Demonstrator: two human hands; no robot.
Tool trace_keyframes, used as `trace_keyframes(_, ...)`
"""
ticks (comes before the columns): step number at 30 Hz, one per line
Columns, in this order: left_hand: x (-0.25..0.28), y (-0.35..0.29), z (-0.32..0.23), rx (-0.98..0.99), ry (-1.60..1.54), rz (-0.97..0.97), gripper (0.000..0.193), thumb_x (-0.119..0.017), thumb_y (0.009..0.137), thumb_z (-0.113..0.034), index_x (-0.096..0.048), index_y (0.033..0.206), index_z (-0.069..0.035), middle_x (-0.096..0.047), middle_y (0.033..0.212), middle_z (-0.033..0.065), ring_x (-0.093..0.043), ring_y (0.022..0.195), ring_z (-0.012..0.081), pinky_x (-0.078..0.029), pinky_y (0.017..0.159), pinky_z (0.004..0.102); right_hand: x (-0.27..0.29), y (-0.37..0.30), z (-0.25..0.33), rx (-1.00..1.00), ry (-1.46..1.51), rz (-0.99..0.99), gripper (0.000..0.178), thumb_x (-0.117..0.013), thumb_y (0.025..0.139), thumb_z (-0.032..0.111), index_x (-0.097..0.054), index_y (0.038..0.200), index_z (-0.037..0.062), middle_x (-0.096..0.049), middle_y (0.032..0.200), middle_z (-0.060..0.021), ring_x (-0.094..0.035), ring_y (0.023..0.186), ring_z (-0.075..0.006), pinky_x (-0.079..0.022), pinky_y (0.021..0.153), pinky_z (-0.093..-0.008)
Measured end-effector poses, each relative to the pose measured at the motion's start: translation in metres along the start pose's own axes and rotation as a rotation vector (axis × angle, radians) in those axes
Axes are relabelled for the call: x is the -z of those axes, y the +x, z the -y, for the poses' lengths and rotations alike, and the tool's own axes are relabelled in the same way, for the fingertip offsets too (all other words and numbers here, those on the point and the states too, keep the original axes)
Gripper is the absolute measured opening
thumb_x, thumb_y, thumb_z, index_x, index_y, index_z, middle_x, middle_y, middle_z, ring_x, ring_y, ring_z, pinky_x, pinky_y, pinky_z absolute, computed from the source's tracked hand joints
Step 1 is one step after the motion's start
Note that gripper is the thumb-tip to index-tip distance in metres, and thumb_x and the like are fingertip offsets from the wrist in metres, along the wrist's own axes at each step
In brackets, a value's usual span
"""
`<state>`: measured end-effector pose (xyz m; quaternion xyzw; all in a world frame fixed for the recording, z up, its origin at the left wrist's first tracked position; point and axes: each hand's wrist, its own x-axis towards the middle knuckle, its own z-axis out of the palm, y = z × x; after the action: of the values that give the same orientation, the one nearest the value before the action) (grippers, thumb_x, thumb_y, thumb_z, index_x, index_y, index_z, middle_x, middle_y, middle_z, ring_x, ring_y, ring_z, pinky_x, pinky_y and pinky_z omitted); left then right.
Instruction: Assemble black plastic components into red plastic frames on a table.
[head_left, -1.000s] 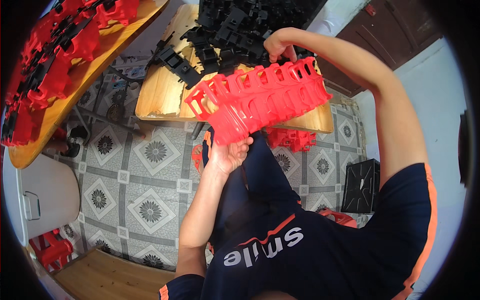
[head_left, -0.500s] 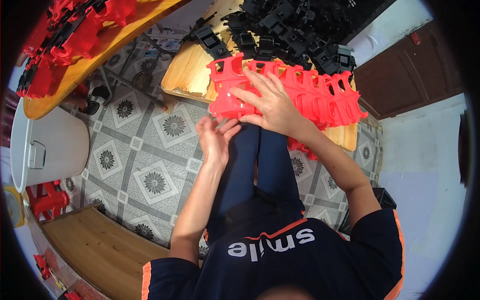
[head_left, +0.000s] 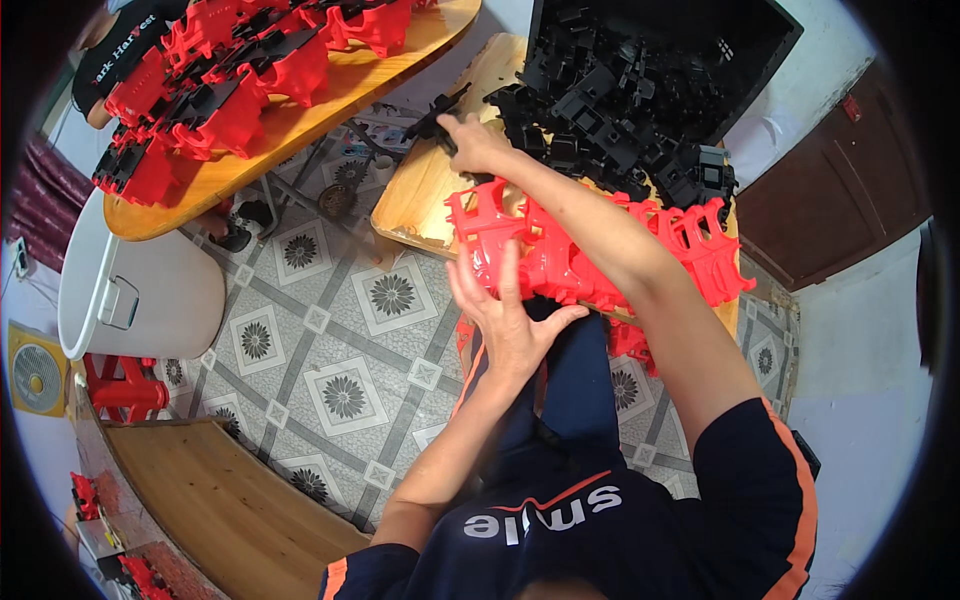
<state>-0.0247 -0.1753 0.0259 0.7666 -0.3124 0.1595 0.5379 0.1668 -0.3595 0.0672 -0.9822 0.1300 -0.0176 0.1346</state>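
Note:
My right hand [head_left: 478, 147] reaches over the red row and pinches a black plastic part [head_left: 436, 122] at the far left of the wooden table [head_left: 412, 205]. Along the table's near side, several red plastic housings [head_left: 590, 268] stand side by side in a row. At the row's left end is a red housing [head_left: 487, 225], and my left hand [head_left: 508, 325] is against its near side. That hand's fingers are spread, the thumb pointing right, with nothing gripped. My right forearm hides part of the row.
Black plastic parts [head_left: 610, 115] lie heaped at the back, by a large black bin [head_left: 770, 50]. At upper left, another wooden table [head_left: 290, 135] bears red housings with black parts fitted. A white tub [head_left: 150, 290] and a wooden bench [head_left: 220, 490] stand at the left.
My right hand has left the red housings and moved far and left onto the black part. My left hand has shifted right and turned against the end housing. The view has shifted.

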Motion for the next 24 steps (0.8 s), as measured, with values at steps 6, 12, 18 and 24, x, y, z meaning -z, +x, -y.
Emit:
trace_keyframes(6,-0.017,0.011,0.021,-0.072,0.125,0.089,0.103,-0.082,0.058,-0.06,-0.042,0.145,-0.021,-0.017,0.152,0.0253,-0.013,0.137,0.0562,-0.018,0.105,0.068,0.072,-0.023,-0.029,0.172,0.531,-0.707,0.071,-0.073,0.064,0.023,-0.055,0.128,0.0019,-0.063,0.118,-0.022,-0.064,0.104,-0.0364,-0.051,0.091,-0.0391)
trace_keyframes(12,0.011,0.068,0.02,-0.095,0.246,0.354,0.098,-0.081,0.065,-0.054,-0.038,0.149,-0.027,-0.02,0.158,0.0123,-0.012,0.142,0.0505,-0.009,0.105,0.0727,0.086,-0.188,-0.056,0.042,0.7,-0.868,0.065,-0.071,0.078,0.006,-0.049,0.14,0.0085,-0.049,0.135,-0.0144,-0.059,0.115,-0.0238,-0.05,0.093,-0.0338)
trace_keyframes(18,-0.016,0.193,0.103,0.125,0.302,0.04,0.072,-0.065,0.087,-0.048,-0.037,0.147,-0.02,-0.041,0.146,0.0155,-0.039,0.13,0.0392,-0.027,0.105,0.0546,0.019,-0.307,-0.029,-0.1,0.141,-0.992,0.066,-0.07,0.07,0.001,-0.054,0.134,0.0035,-0.039,0.147,-0.0234,-0.047,0.128,-0.0377,-0.04,0.104,-0.0421)
trace_keyframes(24,-0.053,0.232,0.201,-0.022,0.2,0.053,0.023,-0.069,0.084,-0.022,-0.07,0.098,-0.005,-0.066,0.103,0.0163,-0.062,0.102,0.0341,-0.049,0.088,0.0397,0.008,-0.289,-0.019,0.002,-0.039,-0.793,0.065,-0.074,0.064,0.008,-0.064,0.128,0.0178,-0.042,0.147,-0.02,-0.059,0.1,-0.0298,-0.042,0.09,-0.041)
